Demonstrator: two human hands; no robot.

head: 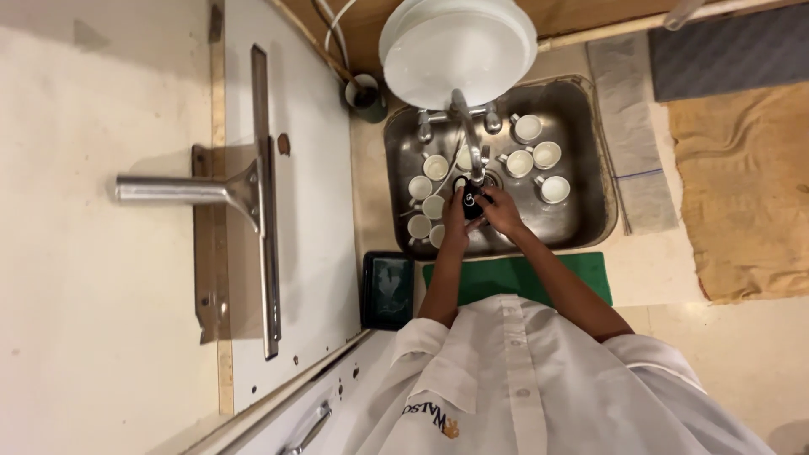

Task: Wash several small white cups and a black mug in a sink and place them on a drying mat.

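Note:
Both my hands meet over the steel sink (581,152), under the tap (472,139). They hold a small black cup (468,202) between them: my left hand (455,221) on its left side, my right hand (504,211) on its right. Several small white cups lie in the basin around them, such as one (420,187) to the left and one (554,189) to the right. I cannot tell whether water runs from the tap.
A stack of white plates (459,46) sits behind the tap. A green mat (590,268) lies along the sink's front edge, a dark tray (388,291) left of it. A dark mug (366,94) stands back left. A metal rail and pole (253,190) run at the left.

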